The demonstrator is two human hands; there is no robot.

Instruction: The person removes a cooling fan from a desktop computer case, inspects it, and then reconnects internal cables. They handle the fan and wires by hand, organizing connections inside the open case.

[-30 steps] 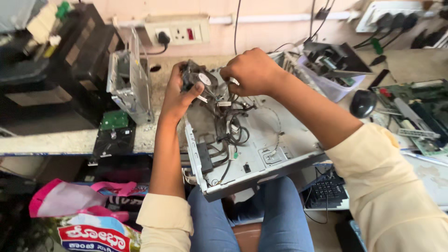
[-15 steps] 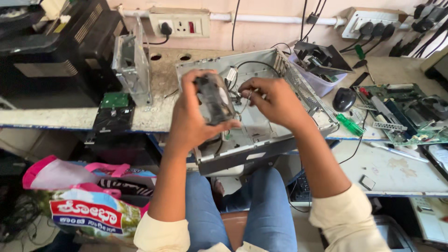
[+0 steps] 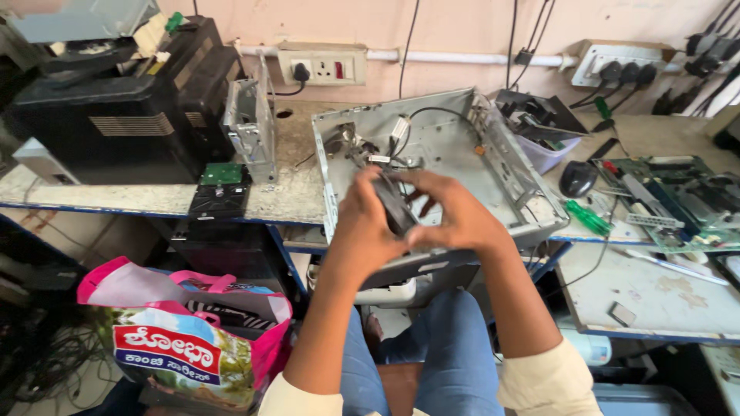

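Far off to the left of my hands, a stack of black boxes (image 3: 116, 115) is sitting on the stone bench (image 3: 139, 196), and below it a pink shopping bag (image 3: 185, 331) is standing on the floor, down beside my left forearm. Closer in, up and to the left of my left hand, a bare metal drive cage (image 3: 250, 127) is standing upright, with a hard drive (image 3: 220, 192) lying flat just in front of it, its green board facing up.

I am curling my left hand (image 3: 362, 231) around the left side of a small dark fan (image 3: 395, 204), fingers closed on it. My right hand (image 3: 455, 219) is gripping the same fan from the other side, thumb and fingertips pinched narrow against its edge, so both hands are holding it together in front of me. The fan is hanging just above the near edge of the open grey metal case (image 3: 501, 166), which is lying tilted behind my hands with loose wires (image 3: 401, 135) trailing inside it.

To the right of my right hand, a green screwdriver (image 3: 587, 218) is lying on the bench, a black mouse (image 3: 576, 179) is sitting just beyond it, and farther right a green circuit board (image 3: 663, 192) is resting flat.
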